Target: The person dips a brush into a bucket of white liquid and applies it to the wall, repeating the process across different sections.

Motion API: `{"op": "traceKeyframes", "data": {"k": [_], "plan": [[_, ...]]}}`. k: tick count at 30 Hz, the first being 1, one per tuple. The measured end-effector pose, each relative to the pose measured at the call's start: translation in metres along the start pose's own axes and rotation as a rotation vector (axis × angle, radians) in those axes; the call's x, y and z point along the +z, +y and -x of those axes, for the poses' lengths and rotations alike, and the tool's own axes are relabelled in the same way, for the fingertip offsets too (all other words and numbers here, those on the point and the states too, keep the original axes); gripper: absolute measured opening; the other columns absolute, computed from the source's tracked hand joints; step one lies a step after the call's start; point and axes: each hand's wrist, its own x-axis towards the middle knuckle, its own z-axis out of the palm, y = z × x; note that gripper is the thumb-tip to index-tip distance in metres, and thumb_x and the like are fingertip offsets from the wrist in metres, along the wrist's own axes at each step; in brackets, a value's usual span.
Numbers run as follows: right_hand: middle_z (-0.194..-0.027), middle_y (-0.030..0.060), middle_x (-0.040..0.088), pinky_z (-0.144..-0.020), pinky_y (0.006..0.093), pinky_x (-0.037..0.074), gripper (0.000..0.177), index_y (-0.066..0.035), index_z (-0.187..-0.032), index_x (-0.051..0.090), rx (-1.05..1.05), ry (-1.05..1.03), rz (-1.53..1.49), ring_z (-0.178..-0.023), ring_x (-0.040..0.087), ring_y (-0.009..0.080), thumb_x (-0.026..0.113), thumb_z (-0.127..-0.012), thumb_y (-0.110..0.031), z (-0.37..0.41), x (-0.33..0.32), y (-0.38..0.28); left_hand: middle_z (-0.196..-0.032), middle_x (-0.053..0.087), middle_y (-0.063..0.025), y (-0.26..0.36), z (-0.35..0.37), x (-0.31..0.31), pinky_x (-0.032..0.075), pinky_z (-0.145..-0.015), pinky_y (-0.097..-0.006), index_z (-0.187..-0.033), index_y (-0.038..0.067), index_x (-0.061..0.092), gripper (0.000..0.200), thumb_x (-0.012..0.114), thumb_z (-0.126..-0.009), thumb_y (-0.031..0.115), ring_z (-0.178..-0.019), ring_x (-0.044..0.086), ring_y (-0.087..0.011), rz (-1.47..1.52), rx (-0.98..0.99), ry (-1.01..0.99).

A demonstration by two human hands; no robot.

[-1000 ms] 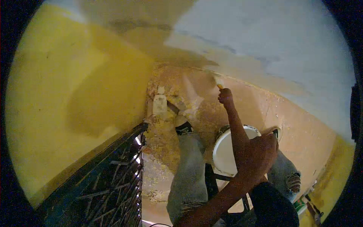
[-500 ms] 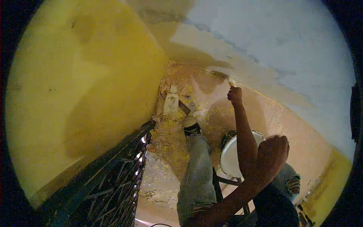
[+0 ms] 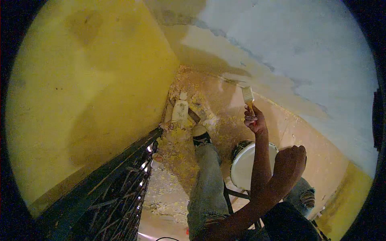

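My right hand (image 3: pixel 254 120) is stretched out away from me and grips the handle of a flat paintbrush (image 3: pixel 248 95). The pale bristles point at the lower edge of the pale blue wall (image 3: pixel 301 52), where a cream band meets the floor. My left hand (image 3: pixel 290 162) is a closed fist over the right rim of a white bucket (image 3: pixel 241 168), apparently on its handle, which is hard to make out. The bucket sits between my jeans-clad legs, and my left arm crosses in front of my right forearm.
A yellow wall (image 3: pixel 88 80) fills the left. A black metal grille (image 3: pixel 116 193) runs along its foot. The floor in the corner is littered with paint flakes, with a white container (image 3: pixel 180 110) beside my shoe (image 3: pixel 200 136). A dark stool frame (image 3: pixel 233 195) stands under the bucket.
My right hand has drawn back from the wall's foot toward me, and the brush now shows clearly above the fist. My left fist stays by the bucket. The view has shifted a little.
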Motion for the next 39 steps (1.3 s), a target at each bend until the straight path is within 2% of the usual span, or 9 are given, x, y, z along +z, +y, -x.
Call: {"op": "traceKeyframes", "data": {"k": [4,6,12,15,18,24,28,33,39], "plan": [[-0.055,-0.0029,0.043,-0.036,0.0242,0.029,0.028,-0.004,-0.1,0.058,-0.095,0.236,0.277,-0.038,0.036,0.0073,0.05,-0.095,-0.031,-0.012,-0.006,-0.003,-0.052,0.058,-0.014,0.005,-0.001,-0.002,0.049,-0.048,-0.0406,-0.056,0.005,0.062,0.022,0.063,-0.074,0.018,-0.05,0.061,-0.0263,-0.011,-0.063,-0.025],[-0.056,-0.0034,0.038,-0.036,0.0227,0.028,0.031,0.0,-0.101,0.059,-0.311,0.621,0.968,-0.04,0.036,0.0068,0.052,-0.093,-0.03,-0.028,-0.013,-0.002,-0.052,0.058,-0.0141,0.005,-0.001,-0.002,0.049,-0.048,-0.0407,-0.057,0.005,0.063,0.022,0.063,-0.074,0.018,-0.05,0.061,-0.0264,-0.005,-0.059,-0.015],[-0.056,-0.0005,0.042,-0.036,0.0252,0.026,0.018,-0.001,-0.092,0.061,-0.6,0.773,1.23,-0.04,0.038,0.0091,0.057,-0.09,-0.018,-0.087,-0.027,-0.013,-0.054,0.059,-0.0146,0.004,-0.001,-0.002,0.049,-0.048,-0.041,-0.059,0.004,0.063,0.021,0.063,-0.074,0.019,-0.05,0.061,-0.0266,0.003,-0.048,0.025],[-0.056,-0.0008,0.046,-0.036,0.0286,0.033,0.021,-0.007,-0.077,0.054,-0.641,0.574,1.063,-0.04,0.041,0.0105,0.059,-0.091,-0.022,-0.066,0.024,-0.001,-0.054,0.059,-0.0148,0.001,-0.002,0.004,0.049,-0.048,-0.0411,-0.059,0.004,0.063,0.021,0.063,-0.075,0.019,-0.051,0.061,-0.0267,0.01,-0.045,0.05],[-0.058,-0.0012,0.045,-0.038,0.0265,0.033,0.017,-0.007,-0.081,0.054,-0.746,0.602,1.089,-0.043,0.041,0.0092,0.057,-0.093,-0.02,-0.03,0.078,0.043,-0.078,0.06,-0.016,-0.01,-0.002,0.036,0.053,-0.06,-0.0421,-0.087,0.004,0.056,0.013,0.055,-0.087,0.017,-0.069,0.063,-0.0302,0.114,-0.077,-0.311],[-0.061,0.0008,0.047,-0.037,0.0252,0.032,0.02,-0.006,-0.084,0.053,-0.704,0.541,1.046,-0.042,0.041,0.0097,0.057,-0.094,-0.023,-0.068,0.045,0.088,-0.07,0.06,-0.0164,-0.004,0.009,0.038,0.052,-0.056,-0.0438,-0.088,0.001,0.056,0.017,0.054,-0.087,0.018,-0.066,0.063,-0.031,0.059,0.023,-0.026],[-0.061,0.0033,0.049,-0.034,0.0264,0.03,0.024,-0.005,-0.082,0.052,-0.706,0.556,0.892,-0.04,0.043,0.0117,0.062,-0.09,-0.026,-0.149,-0.008,0.066,-0.068,0.06,-0.0149,-0.007,-0.003,0.013,0.052,-0.056,-0.0439,-0.09,0.001,0.057,0.018,0.054,-0.088,0.018,-0.063,0.063,-0.032,0.123,-0.006,-0.206],[-0.057,0.0012,0.046,-0.034,0.0255,0.029,0.025,-0.006,-0.081,0.052,-0.706,0.429,1.017,-0.04,0.041,0.0104,0.062,-0.09,-0.027,-0.147,0.051,0.04,-0.057,0.061,-0.0146,-0.003,-0.003,-0.001,0.048,-0.048,-0.0429,-0.071,0.004,0.064,0.018,0.064,-0.075,0.022,-0.052,0.062,-0.0277,0.095,0.032,0.077],[-0.06,-0.0018,0.044,-0.038,0.0235,0.032,0.021,-0.005,-0.091,0.055,-0.868,0.409,0.916,-0.044,0.038,0.0063,0.054,-0.095,-0.025,-0.035,0.169,0.133,-0.06,0.06,-0.0144,-0.005,-0.004,0.002,0.049,-0.05,-0.0432,-0.077,0.003,0.062,0.018,0.061,-0.079,0.021,-0.055,0.062,-0.029,0.125,0.033,0.008]]}}
